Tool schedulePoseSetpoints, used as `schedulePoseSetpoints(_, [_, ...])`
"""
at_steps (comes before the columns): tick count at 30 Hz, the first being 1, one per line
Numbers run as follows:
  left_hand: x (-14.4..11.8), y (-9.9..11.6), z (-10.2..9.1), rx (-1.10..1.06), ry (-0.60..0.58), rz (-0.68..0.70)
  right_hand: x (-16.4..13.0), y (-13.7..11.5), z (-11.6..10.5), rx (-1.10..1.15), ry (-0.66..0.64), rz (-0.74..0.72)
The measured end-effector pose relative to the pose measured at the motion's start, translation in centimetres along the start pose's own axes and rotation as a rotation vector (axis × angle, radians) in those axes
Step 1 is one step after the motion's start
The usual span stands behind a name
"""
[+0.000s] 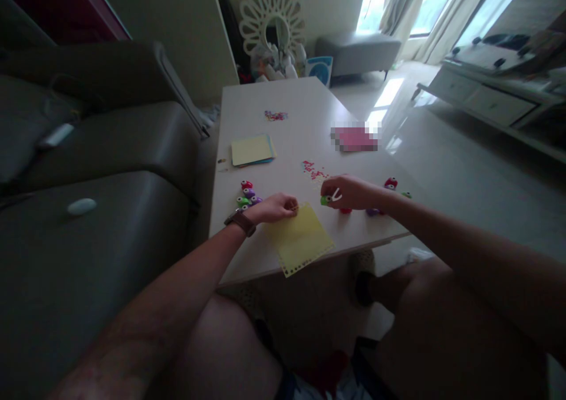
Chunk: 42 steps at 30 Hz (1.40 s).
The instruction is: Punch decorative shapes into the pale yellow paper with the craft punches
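A yellow sheet of paper (303,241) lies at the table's near edge, its front corner jutting past it. Small punched holes run along its edges. My left hand (283,206), with a watch on its wrist, is closed on the sheet's far left corner. Just beyond the sheet's right side, my right hand (347,192) grips a small green craft punch (326,200) with a white lever. The punch is apart from the paper. Several red, purple and green craft punches (247,193) cluster left of my left hand. More punches, one of them red (391,183), lie partly hidden behind my right forearm.
Red and pale paper bits (313,170) lie beyond my hands, and a colourful pile of bits (275,115) is farther back. A stack of coloured paper (253,150) sits at left; a pink item (356,139), blurred, at right. A grey sofa (132,152) flanks the white table (296,102).
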<state>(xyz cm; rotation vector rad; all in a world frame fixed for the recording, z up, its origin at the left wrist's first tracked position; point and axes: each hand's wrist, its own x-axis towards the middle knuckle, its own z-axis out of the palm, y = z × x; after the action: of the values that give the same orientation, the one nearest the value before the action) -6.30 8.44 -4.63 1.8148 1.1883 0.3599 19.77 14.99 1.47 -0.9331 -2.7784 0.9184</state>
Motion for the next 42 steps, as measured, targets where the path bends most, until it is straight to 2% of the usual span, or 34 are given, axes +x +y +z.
schedulePoseSetpoints(3, [0.1,-0.3,-0.1,-0.038,0.007,-0.012,0.5,-0.2,0.7,-0.016,0.005,-0.068])
schedulePoseSetpoints(14, [-0.1,0.2,-0.1,-0.083,-0.014,-0.023,1.2,-0.3,1.8,-0.079,-0.008,-0.140])
schedulePoseSetpoints(42, [-0.1,0.6,0.0,-0.065,-0.001,-0.026,1.2,-0.5,2.1,-0.069,0.006,-0.102])
